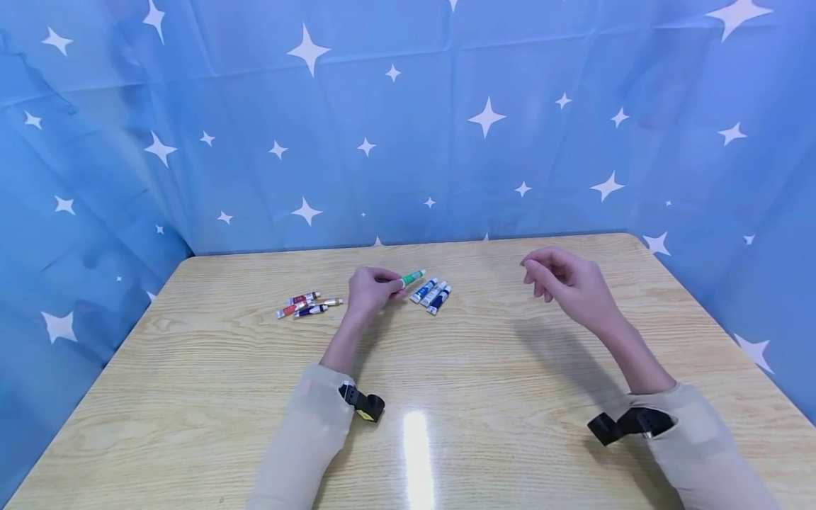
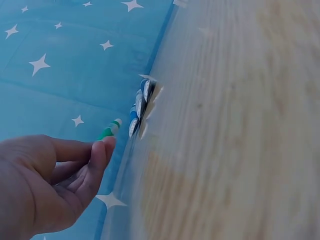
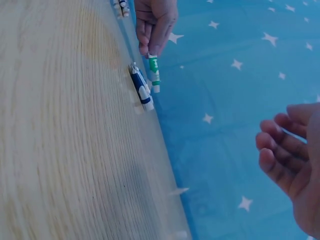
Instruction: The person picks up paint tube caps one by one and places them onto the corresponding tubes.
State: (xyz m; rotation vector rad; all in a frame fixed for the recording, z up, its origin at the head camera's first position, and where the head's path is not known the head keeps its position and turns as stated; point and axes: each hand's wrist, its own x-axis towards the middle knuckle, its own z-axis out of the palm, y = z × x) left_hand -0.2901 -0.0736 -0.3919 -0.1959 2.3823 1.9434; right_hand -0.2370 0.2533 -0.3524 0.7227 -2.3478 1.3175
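A small green paint tube point(image 1: 412, 278) is pinched between the thumb and fingers of my left hand point(image 1: 372, 289), its white cap pointing away to the right. Just right of it, a row of blue paint tubes point(image 1: 431, 295) lies side by side on the table; the left wrist view shows these blue tubes point(image 2: 140, 107) beyond the fingertips. My right hand point(image 1: 564, 283) hovers over the right part of the table with loosely curled fingers and nothing in them. In the right wrist view the green tube point(image 3: 154, 74) hangs near a dark blue tube point(image 3: 141, 90).
Left of my left hand, a loose group of red, dark blue and other paint tubes point(image 1: 302, 304) lies on the wooden table point(image 1: 210, 397). A blue curtain with white stars point(image 1: 414, 142) hangs behind the table's far edge. Black wrist cameras point(image 1: 627, 425) sit on both sleeves.
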